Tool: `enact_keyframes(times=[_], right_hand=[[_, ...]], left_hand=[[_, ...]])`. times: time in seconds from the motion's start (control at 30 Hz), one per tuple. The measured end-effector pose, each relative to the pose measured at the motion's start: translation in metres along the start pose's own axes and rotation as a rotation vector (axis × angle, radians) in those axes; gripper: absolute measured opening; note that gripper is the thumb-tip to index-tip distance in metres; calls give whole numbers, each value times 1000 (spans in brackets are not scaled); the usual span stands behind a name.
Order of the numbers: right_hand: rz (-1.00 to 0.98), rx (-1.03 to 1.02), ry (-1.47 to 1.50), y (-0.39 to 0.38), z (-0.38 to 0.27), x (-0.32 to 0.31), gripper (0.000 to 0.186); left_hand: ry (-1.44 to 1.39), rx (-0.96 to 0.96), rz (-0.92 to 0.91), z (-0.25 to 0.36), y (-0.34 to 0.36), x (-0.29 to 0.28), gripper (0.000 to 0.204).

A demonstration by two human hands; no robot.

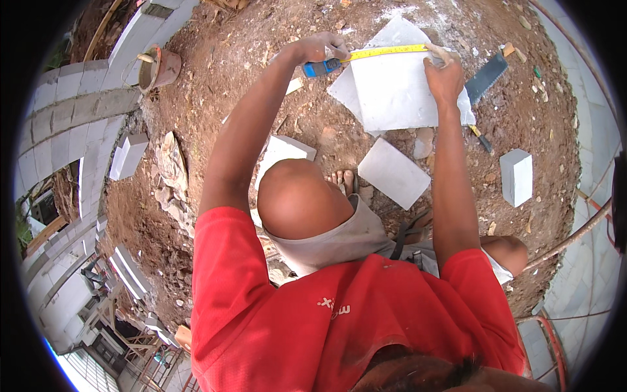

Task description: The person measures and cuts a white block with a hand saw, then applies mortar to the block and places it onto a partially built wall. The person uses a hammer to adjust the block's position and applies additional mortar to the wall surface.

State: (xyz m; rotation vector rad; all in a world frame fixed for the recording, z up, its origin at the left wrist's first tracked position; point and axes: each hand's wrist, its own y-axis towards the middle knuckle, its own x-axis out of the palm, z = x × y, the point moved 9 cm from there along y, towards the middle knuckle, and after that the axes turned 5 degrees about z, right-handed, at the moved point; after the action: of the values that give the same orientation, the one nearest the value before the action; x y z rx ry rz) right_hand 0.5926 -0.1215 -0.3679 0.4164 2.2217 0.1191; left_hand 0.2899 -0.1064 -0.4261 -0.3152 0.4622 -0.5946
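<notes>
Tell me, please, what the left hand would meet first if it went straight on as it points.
The left hand points rightward, so probably the edge of the white block under the yellow tape. Depth is unclear: passing above the block, it would likely reach the right hand.

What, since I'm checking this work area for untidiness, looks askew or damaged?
The upper white slab sits askew on the lower slab: their outlines don't line up, and corners jut out beneath. A dark blade lies loose beside the upper one's right edge. I can't make out clear damage.
</notes>
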Motion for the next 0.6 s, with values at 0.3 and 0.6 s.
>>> enact_keyframes(times=[0.3, 0.6], right_hand=[[166, -174, 82, 0, 0, -4, 25], [222, -121, 51, -2, 0, -10, 17]], left_hand=[[-143, 1, -34, -5, -4, 0, 29], [-309, -49, -62, -4, -11, 0, 25]])
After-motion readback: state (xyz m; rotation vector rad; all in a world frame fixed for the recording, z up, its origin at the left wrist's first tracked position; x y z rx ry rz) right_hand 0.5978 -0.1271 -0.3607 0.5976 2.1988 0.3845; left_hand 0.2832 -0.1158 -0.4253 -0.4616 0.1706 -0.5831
